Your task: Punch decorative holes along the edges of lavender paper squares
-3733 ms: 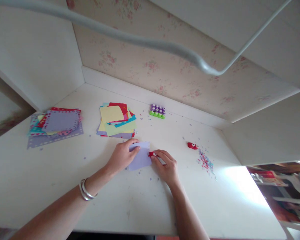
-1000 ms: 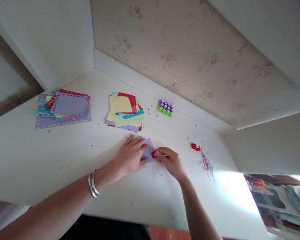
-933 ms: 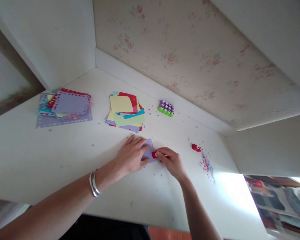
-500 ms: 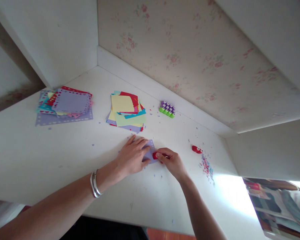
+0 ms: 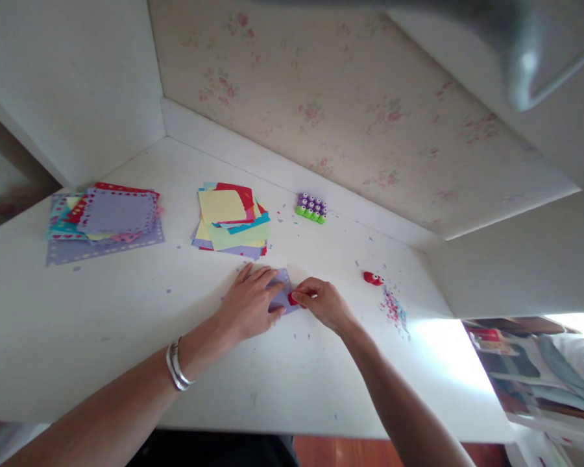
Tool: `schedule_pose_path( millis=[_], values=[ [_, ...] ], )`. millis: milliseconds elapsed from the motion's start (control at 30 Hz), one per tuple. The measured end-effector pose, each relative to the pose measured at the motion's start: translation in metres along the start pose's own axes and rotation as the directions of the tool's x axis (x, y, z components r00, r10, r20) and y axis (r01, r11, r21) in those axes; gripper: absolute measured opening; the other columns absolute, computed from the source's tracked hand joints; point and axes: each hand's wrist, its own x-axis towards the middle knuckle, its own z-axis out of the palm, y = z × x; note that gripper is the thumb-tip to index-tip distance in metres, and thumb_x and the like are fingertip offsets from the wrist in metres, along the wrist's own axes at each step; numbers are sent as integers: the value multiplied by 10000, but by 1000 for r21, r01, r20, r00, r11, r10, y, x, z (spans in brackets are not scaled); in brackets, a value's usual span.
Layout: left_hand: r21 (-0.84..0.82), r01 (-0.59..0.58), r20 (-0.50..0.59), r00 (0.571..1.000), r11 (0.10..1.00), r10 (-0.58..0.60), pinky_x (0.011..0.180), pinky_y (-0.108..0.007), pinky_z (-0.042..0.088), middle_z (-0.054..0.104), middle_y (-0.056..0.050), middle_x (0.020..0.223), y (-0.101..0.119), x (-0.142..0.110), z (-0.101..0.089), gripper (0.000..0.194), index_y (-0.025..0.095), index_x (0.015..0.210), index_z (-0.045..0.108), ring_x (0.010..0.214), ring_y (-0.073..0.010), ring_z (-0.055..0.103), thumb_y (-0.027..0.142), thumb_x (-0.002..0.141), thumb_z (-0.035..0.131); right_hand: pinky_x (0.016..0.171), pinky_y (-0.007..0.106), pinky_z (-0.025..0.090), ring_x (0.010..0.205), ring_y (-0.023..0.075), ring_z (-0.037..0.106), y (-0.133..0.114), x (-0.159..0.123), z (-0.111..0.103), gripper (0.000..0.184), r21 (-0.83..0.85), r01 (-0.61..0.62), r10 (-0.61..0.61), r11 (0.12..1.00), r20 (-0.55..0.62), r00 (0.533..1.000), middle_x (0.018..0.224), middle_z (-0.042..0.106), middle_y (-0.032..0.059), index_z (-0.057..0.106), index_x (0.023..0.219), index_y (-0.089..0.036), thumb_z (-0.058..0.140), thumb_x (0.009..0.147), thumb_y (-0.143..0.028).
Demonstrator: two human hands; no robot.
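Observation:
A light purple sheet of paper (image 5: 285, 280) with small punched holes along its far edge lies on the white table (image 5: 141, 337). My left hand (image 5: 251, 301) rests flat on this sheet with its fingers spread, covering much of it. At the sheet's right edge, my right hand (image 5: 324, 301) is closed around a small red paper punch (image 5: 292, 299). Its fingers hide most of the punch. Beyond the left hand lies a loose pile of coloured paper (image 5: 224, 206).
At the far left is a stack of papers with punched borders (image 5: 119, 211). Purple and green punches (image 5: 311, 209) stand near the wall. To the right are red punches (image 5: 374, 279) beside a heap of tiny paper bits (image 5: 394, 308). More bits are scattered around.
The camera view has shifted, so the table's things appear further left. Both hands stay on the purple paper, and the right still grips the red punch at its edge.

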Motion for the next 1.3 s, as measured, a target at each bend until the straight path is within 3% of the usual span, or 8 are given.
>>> schedule_pose_path(
  millis=[200,500,700,867,1033,1133,1200,1300],
  values=[
    [16,-14,-12,1000,1000,14,1148,-507,208,556,-85,1345,-1,0,2,341,266,1151,648,1294,-279,445,396,837,613,513,218,381,550,121,561,1,-2,0,171,-2,-24,24,1000,1,1000,584,638,-18,701,741,-205,640,780,-360],
    [34,-40,-16,999,999,40,1131,-554,212,563,-88,1343,1,-2,1,363,286,1158,633,1283,-285,460,433,827,620,494,203,377,525,109,552,8,1,1,199,68,3,-5,998,25,1000,586,653,-2,736,767,-193,672,777,-382],
    [42,-53,10,999,998,53,1123,-573,204,559,-81,1351,-1,-2,1,401,303,1194,617,1280,-289,459,423,812,631,579,231,452,604,123,600,15,-4,-7,300,151,56,-69,987,80,994,706,711,27,755,869,-187,629,822,-455],
    [47,-55,36,998,997,53,1122,-580,200,545,-92,1367,-1,-2,1,417,292,1212,609,1303,-297,434,446,825,609,730,282,498,749,161,657,14,-7,-15,276,208,114,-133,971,78,988,815,740,36,753,868,-188,611,842,-424],
    [30,-55,22,998,998,55,1128,-578,191,542,-99,1361,-1,-1,0,417,292,1203,609,1305,-306,431,446,815,622,793,300,514,838,169,669,5,-11,-12,218,110,194,-199,975,38,979,901,739,23,747,900,-228,574,875,-360],
    [20,-43,24,999,999,42,1136,-577,168,511,-111,1390,0,-2,0,447,272,1206,604,1314,-310,424,466,804,636,748,281,532,822,162,672,1,-13,-11,217,50,229,-232,972,67,970,969,729,21,727,1008,-247,674,801,-283],
    [7,-26,23,999,1000,25,1144,-573,151,484,-122,1416,0,-1,1,493,260,1228,588,1331,-314,407,488,795,647,731,268,535,814,156,673,-1,-14,-11,258,0,279,-277,960,103,955,989,723,18,721,1022,-255,710,766,-221],
    [-47,15,-10,1000,999,-15,1150,-552,165,492,-124,1414,0,1,3,480,249,1252,567,1341,-307,403,474,830,614,780,278,535,854,155,675,-3,-15,-11,190,-54,393,-386,918,109,916,1008,721,12,726,993,-271,665,826,-202]
  ],
)
